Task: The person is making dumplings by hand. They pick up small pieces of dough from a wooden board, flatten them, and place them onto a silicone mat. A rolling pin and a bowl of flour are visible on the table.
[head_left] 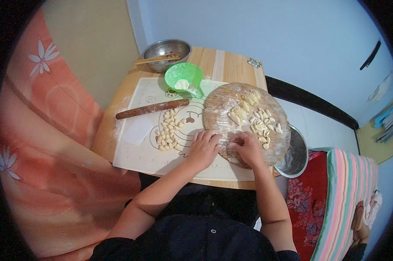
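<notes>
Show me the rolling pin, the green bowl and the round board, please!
Rolling pin [153, 109]: head view, middle of its brown length.
Green bowl [173, 75]: head view, bare inside wall.
Round board [218, 104]: head view, bare upper-left part of its top.

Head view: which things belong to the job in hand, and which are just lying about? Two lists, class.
Likely the job: left hand, right hand, round board, shaped dough pieces, dough lumps, mat, rolling pin, green scoop with white powder, perhaps metal bowl and chopsticks.

Apparently just around: striped cloth, red patterned cloth, orange floral curtain.
</notes>
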Tool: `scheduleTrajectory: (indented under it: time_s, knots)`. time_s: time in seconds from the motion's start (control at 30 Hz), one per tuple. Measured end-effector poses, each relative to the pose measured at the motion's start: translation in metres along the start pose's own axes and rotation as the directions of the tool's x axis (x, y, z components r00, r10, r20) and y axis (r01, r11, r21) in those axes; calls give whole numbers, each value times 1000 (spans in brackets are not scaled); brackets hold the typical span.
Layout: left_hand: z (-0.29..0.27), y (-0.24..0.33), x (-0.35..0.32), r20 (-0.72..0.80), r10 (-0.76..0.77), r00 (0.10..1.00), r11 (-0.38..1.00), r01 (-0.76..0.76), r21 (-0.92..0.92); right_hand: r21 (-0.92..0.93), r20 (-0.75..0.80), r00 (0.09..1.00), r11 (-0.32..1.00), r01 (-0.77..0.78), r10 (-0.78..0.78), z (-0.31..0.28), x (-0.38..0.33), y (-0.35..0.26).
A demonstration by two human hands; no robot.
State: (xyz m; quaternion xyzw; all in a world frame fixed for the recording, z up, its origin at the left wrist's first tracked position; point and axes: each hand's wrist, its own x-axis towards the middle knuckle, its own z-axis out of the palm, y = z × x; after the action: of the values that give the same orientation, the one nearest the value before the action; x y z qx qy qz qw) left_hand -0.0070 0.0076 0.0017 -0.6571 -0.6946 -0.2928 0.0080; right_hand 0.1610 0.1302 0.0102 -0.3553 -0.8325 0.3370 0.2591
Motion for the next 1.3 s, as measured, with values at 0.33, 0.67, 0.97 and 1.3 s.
scheduleTrajectory:
  time_s: [0.33, 0.67, 0.97, 1.3]
  knots:
    - [8, -4, -7, -13, 53, 999, 998, -53, -23, -404, 51, 998, 913, 55, -38, -8, 6, -22]
    - [1, 1, -7, -3, 51, 999, 999, -51, -8, -486, 54, 998, 871, 65, -44, -11, 36, -20]
    - [1, -1, -6, -35, 58, 998, 998, -58, -9, -385, -90, 986, 918, 94, -138, -9, 34, -9]
    - [5, -2, -7, -40, 60, 997, 998, -60, -8, -282, -210, 957, 950, 135, -199, -19, 3, -15]
